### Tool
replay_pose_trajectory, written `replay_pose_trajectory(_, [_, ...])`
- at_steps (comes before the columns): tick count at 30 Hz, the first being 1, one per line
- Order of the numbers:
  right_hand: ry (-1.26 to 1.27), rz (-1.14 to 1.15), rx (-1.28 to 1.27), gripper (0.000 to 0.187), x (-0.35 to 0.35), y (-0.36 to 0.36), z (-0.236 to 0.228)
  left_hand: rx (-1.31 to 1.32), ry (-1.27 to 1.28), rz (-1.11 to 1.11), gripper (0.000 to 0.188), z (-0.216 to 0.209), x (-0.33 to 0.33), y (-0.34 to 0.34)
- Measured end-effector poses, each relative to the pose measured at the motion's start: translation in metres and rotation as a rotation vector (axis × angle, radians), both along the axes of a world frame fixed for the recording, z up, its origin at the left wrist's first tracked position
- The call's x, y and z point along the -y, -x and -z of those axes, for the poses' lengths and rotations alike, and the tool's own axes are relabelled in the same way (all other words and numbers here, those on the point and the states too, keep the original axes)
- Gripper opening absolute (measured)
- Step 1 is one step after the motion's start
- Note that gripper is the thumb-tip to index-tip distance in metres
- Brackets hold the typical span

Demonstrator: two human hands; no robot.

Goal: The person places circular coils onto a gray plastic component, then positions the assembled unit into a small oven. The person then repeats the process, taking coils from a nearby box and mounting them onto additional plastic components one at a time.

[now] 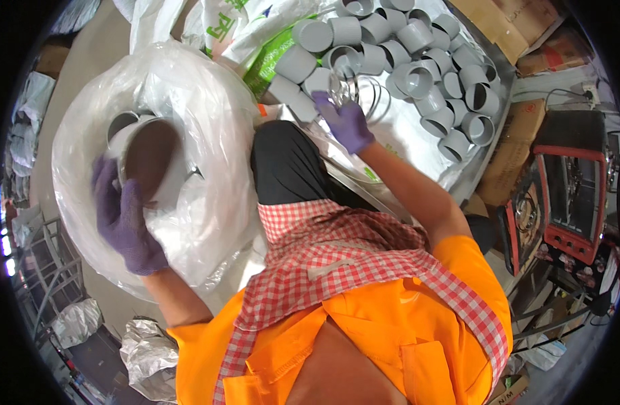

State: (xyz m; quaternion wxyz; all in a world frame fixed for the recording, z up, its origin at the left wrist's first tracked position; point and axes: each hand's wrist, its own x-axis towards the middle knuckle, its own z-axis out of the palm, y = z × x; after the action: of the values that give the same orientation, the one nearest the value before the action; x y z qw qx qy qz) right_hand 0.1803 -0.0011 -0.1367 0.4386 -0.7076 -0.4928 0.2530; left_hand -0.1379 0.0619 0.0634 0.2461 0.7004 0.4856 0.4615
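Observation:
My left hand (124,216), in a purple glove, grips a grey, open-ended pipe fitting (132,138) by its near-left side, thumb by the rim. The fitting is tilted and blurred over the mouth of a clear plastic bag (87,115). Another grey fitting (123,123) shows behind it. My right hand (346,123), gloved the same, has its fingers curled at the edge of a pile of short grey pipe fittings (415,81). Thin, shiny ring outlines (350,88) show at its fingertips, smeared, so what it holds is unclear.
The pile lies on a white sheet (408,145) in a metal-edged tray (492,152) on the right. A printed white and green sack (263,61) lies at the back. Cardboard boxes (516,138) and a red-framed heater-like appliance (572,196) stand beyond the tray. Crumpled silver wrapping (148,358) lies lower left.

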Motion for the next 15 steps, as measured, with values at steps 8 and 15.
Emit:
replay_pose_trajectory(8, [0.320, -0.549, 0.904, 0.032, -0.150, 0.028, 0.084, -0.235, -0.056, 0.040, 0.044, 0.080, 0.029, 0.016])
replay_pose_trajectory(15, [0.230, -0.458, 0.970, 0.027, -0.059, -0.047, 0.077, -0.112, 0.066, 0.502, 0.035, 0.075, 0.042, -0.063])
